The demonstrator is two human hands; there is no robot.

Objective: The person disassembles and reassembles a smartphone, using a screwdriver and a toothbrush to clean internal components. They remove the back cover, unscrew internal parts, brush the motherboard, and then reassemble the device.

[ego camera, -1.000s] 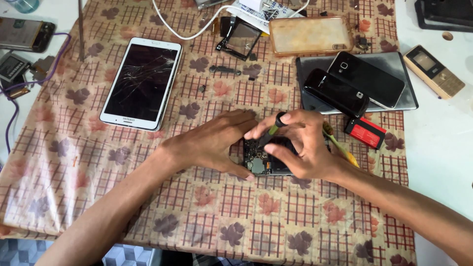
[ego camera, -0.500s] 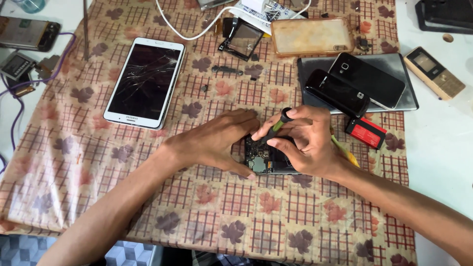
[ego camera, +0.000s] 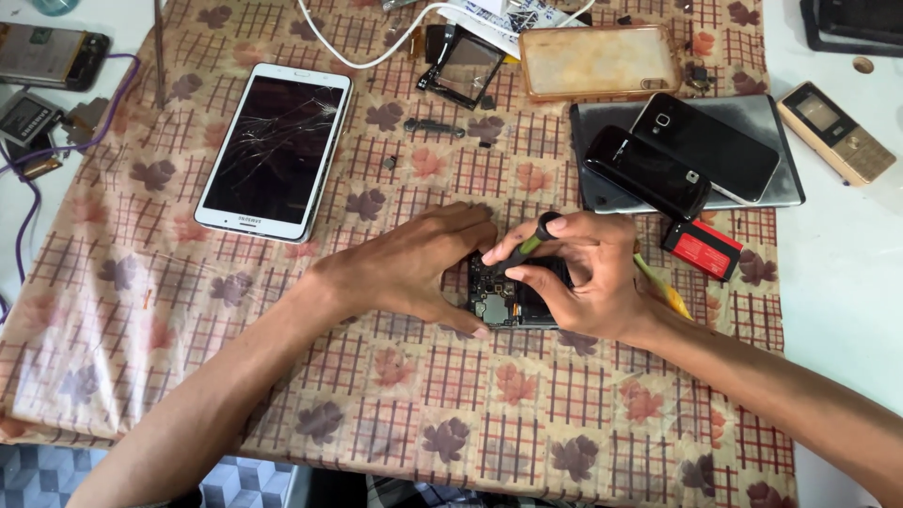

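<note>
The opened phone [ego camera: 508,296], back cover off w/ circuit board showing, is lying on the leaf-patterned tablecloth [ego camera: 376,395] just right of centre. The left hand [ego camera: 414,268] is pressing down on it from 9 o'clock: fingers curled narrow over the top-left edge, thumb tip touching the bottom edge, pinning it flat. The right hand [ego camera: 588,277] is gripping it from 3 o'clock while pinching a small screwdriver [ego camera: 527,246] btwn thumb and forefinger; dark cap is resting under the fingertip, shaft is tilting down-left, tip is meeting the board near the phone's top-left corner. A yellow tool [ego camera: 658,287] is poking out from under the right hand at abt 4 o'clock; how it's held, can't tell.

Around the phone:
- 10 o'clock: white tablet [ego camera: 276,150] w/ cracked screen, well apart.
- 12 o'clock: detached screen frame [ego camera: 461,66], white cable [ego camera: 376,33] curving beside it, and a clear amber phone case [ego camera: 599,61] lying flat.
- 1–2 o'clock: grey tablet [ego camera: 781,179] carrying two black phones [ego camera: 677,155], overlapping each other.
- 3 o'clock: red-and-black battery [ego camera: 701,249], just beside the right hand.
- Far 2 o'clock, on bare white table [ego camera: 847,282]: gold bar phone [ego camera: 835,132].
- Far 10 o'clock, off the cloth: another opened handset [ego camera: 52,56] and loose parts w/ a purple wire [ego camera: 56,155].
</note>
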